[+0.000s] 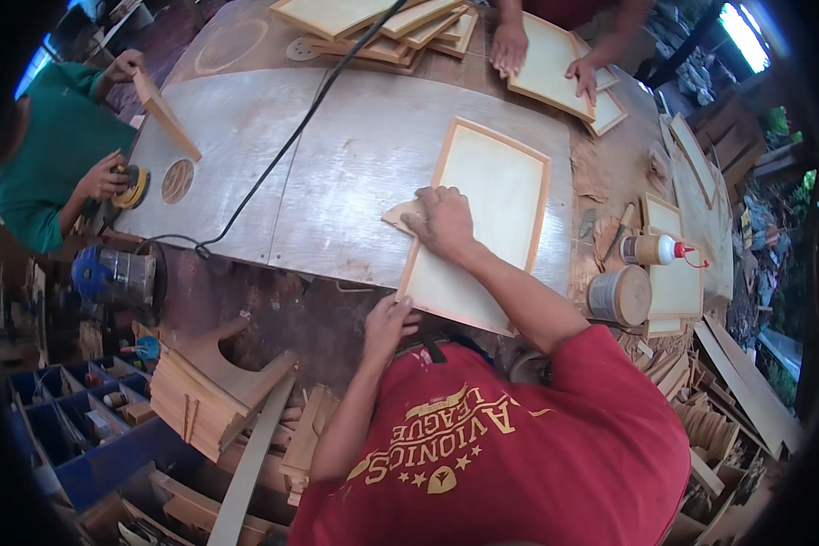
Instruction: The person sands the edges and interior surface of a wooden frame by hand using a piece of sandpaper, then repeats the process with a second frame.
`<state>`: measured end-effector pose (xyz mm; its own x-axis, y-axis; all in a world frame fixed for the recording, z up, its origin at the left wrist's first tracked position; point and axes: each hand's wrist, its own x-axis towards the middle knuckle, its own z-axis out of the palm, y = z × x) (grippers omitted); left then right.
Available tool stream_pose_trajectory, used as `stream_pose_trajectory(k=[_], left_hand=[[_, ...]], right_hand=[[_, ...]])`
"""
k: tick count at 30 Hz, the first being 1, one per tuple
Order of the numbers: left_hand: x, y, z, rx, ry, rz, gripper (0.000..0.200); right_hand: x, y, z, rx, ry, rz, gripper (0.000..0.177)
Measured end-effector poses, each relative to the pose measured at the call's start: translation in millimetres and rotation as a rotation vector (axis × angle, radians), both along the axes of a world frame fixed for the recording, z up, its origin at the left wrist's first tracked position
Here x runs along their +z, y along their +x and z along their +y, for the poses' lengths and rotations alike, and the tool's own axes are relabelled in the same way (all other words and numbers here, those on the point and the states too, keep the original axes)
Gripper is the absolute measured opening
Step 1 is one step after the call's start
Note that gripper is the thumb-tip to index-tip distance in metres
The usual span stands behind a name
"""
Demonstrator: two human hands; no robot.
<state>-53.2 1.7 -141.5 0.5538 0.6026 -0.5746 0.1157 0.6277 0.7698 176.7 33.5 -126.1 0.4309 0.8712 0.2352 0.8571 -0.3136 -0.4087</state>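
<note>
A shallow wooden tray (487, 218) with a pale base and raised orange-brown rims lies on the metal-topped table (355, 164), its near end at the table's front edge. My right hand (444, 223) presses a folded tan sheet (399, 217), which looks like sandpaper, against the tray's left rim. The fingers of that hand are bent over the sheet. At the tray's near left corner, my left hand (389, 326) grips the rim with its fingers.
A co-worker in green at the left holds a wooden frame (166, 114) and a yellow sander (132, 187). Another person's hands rest on a tray (551, 68) at the top. Stacked trays (400, 36), a black cable (291, 136), a glue bottle (651, 249) and a jar (619, 296) surround the work.
</note>
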Motion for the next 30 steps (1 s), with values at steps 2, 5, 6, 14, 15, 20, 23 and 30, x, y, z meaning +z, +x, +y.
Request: stream_pose_trajectory(k=[2, 5, 6, 14, 15, 20, 23, 30], left_hand=[[-10, 11, 8, -0.032, 0.012, 0.054, 0.04], [-19, 15, 10, -0.029, -0.033, 0.049, 0.039], [-13, 14, 9, -0.022, -0.028, 0.047, 0.038], [-14, 16, 11, -0.038, 0.003, 0.075, 0.035], [-14, 16, 10, -0.032, 0.003, 0.072, 0.035], [-25, 16, 12, -0.052, 0.026, 0.053, 0.036], [-16, 17, 12, -0.023, -0.022, 0.057, 0.031], [-22, 21, 11, 0.01, -0.011, 0.032, 0.033]], right_hand=[[-1, 3, 3, -0.037, 0.085, 0.174, 0.044], [53, 3, -6, -0.148, 0.108, 0.492, 0.042], [61, 6, -13, -0.104, 0.141, 0.429, 0.043], [14, -2, -53, 0.444, 0.03, -0.163, 0.056], [11, -6, -57, 0.502, -0.006, -0.205, 0.056], [7, -22, -77, 0.717, -0.118, -0.349, 0.059], [17, 23, -54, 0.57, -0.081, -0.453, 0.059], [-11, 23, -56, 0.643, -0.106, -0.325, 0.067]])
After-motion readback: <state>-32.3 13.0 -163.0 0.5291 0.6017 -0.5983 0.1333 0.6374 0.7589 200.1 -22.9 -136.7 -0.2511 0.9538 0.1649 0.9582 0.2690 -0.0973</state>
